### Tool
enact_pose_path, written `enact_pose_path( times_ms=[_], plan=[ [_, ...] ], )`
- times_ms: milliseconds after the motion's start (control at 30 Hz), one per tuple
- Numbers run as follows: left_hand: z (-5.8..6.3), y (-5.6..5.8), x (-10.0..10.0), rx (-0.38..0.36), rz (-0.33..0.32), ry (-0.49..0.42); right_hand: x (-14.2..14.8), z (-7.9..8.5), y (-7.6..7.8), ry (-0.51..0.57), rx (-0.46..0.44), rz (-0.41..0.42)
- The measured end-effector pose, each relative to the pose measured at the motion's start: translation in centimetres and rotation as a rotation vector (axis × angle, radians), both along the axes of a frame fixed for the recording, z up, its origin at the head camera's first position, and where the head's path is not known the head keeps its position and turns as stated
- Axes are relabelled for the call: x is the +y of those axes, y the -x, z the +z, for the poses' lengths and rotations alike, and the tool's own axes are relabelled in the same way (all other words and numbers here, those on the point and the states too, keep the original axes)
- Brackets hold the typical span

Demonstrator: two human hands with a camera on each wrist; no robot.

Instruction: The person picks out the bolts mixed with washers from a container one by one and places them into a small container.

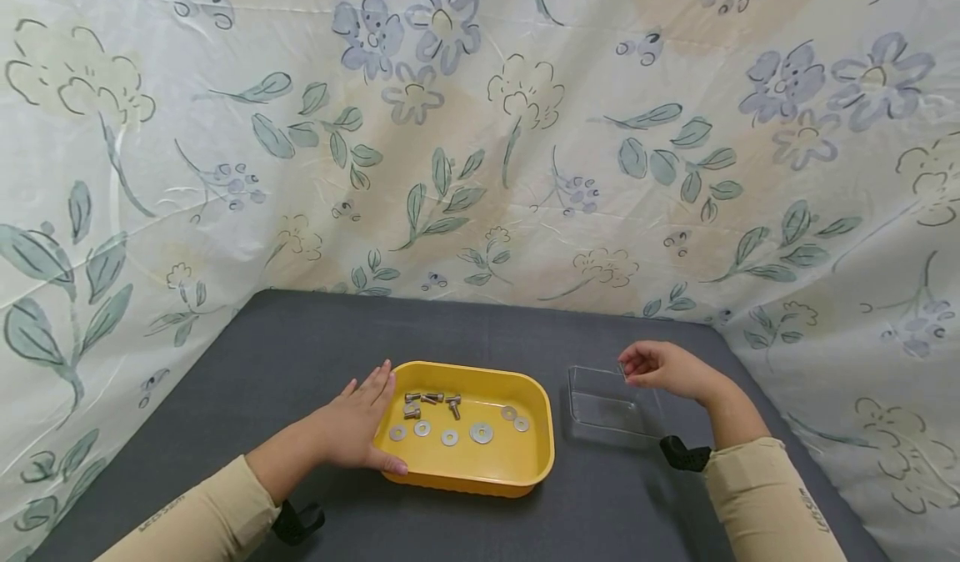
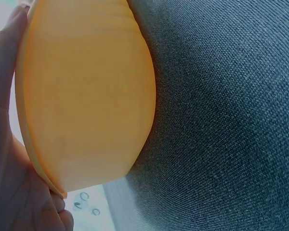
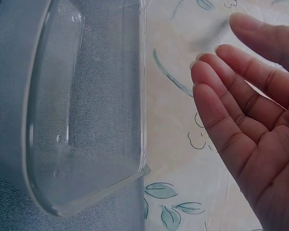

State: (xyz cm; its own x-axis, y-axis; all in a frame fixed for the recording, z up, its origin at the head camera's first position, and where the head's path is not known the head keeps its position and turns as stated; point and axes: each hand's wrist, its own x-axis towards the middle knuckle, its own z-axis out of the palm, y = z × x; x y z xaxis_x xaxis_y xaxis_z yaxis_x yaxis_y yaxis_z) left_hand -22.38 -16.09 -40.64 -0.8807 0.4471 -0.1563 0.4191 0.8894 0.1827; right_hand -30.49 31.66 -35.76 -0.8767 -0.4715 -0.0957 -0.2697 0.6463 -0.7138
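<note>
Left hand [image 1: 356, 425], fingers straight and thumb spread, rests against my yellow tray [image 1: 495, 459], which should prevent sliding; screws [image 1: 454, 410] and washers [image 1: 488, 436] lie inside, to that hand's right. My right hand [image 1: 667, 370], fingers loosely bent, thumb apart, hangs above the clear box [image 1: 607, 412], gripping nothing visible; a grey blur [image 3: 211, 38] beside its thumb may be a part or merely shadow.

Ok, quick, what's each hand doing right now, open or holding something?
Left hand: open, resting on the edge of the yellow tray.
Right hand: open, holding nothing, near the clear box.
</note>
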Motion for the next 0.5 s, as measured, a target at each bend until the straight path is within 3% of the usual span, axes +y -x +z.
enact_pose_path(
  times_ms=[500],
  plan=[
    [0.08, 0.01, -0.01, -0.018, 0.006, 0.001, -0.09, 0.35, 0.09, -0.017, 0.008, -0.023]
  ],
)
